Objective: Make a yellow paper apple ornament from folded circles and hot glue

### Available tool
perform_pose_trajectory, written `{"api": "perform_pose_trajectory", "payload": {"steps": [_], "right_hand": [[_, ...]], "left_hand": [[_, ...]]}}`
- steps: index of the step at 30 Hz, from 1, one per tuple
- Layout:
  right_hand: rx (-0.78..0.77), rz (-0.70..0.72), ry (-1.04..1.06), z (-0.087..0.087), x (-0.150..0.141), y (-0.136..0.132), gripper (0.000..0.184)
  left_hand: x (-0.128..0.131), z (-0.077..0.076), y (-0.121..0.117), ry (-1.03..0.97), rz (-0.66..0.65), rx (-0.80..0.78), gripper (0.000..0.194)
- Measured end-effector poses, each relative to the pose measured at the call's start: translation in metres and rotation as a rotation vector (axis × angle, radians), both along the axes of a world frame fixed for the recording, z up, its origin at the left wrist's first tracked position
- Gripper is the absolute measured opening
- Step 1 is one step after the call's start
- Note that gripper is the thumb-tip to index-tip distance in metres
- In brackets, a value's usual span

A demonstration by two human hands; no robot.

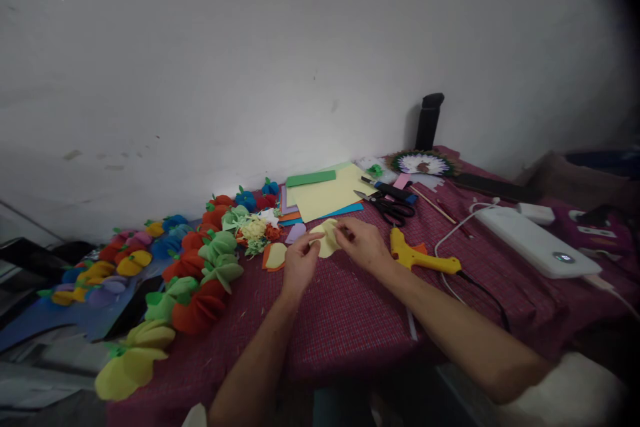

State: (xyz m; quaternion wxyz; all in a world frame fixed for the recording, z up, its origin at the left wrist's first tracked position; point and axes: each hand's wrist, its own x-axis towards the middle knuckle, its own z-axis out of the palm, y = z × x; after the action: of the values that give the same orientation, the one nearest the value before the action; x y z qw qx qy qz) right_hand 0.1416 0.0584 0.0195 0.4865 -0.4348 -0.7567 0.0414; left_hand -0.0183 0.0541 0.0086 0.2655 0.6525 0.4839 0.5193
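Observation:
A pale yellow paper piece (327, 240) with folded, petal-like parts is held between my two hands above the checked tablecloth. My left hand (301, 255) pinches its left edge with thumb and fingertips. On the other side, my right hand (364, 247) has its fingers closed on the right edge. Just left of my left hand lie pale yellow cutouts on orange paper (276, 257) and a lilac cutout (296, 233). A yellow glue gun (420, 257) rests right of my right hand, with black-handled scissors (393, 208) behind it.
Colourful paper pumpkins (203, 307) line the table's left side. Behind my hands are paper scraps (255, 230) and coloured sheets (327, 197). A cutter (390, 190), a white power bank (543, 243) with cables, a paper rosette (424, 163) and a black upright object (429, 123) stand or lie to the right.

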Motion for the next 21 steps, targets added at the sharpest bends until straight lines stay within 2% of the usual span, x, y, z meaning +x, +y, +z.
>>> {"api": "perform_pose_trajectory", "payload": {"steps": [3, 8, 12, 15, 18, 21], "right_hand": [[0.010, 0.009, 0.006, 0.0004, -0.0002, -0.0004, 0.012], [0.004, 0.026, 0.029, 0.0005, -0.0004, -0.0004, 0.014], [0.027, 0.001, 0.062, -0.0013, -0.0002, 0.0013, 0.013], [0.014, -0.008, 0.060, -0.0007, 0.0003, 0.0007, 0.014], [0.007, 0.110, 0.009, 0.0030, 0.0008, -0.0027, 0.017], [0.052, 0.240, -0.032, 0.0062, 0.0009, -0.0056, 0.019]], "left_hand": [[-0.0008, -0.0011, 0.0017, -0.041, -0.004, -0.088, 0.022], [-0.0002, 0.0035, -0.0020, -0.022, 0.022, -0.068, 0.024], [0.0019, 0.0059, -0.0049, 0.036, -0.047, -0.023, 0.025], [0.0019, 0.0039, -0.0041, 0.065, -0.067, -0.054, 0.025], [0.0004, 0.0034, -0.0028, 0.055, -0.017, -0.114, 0.027], [0.0002, 0.0069, -0.0033, 0.026, -0.007, -0.097, 0.029]]}}
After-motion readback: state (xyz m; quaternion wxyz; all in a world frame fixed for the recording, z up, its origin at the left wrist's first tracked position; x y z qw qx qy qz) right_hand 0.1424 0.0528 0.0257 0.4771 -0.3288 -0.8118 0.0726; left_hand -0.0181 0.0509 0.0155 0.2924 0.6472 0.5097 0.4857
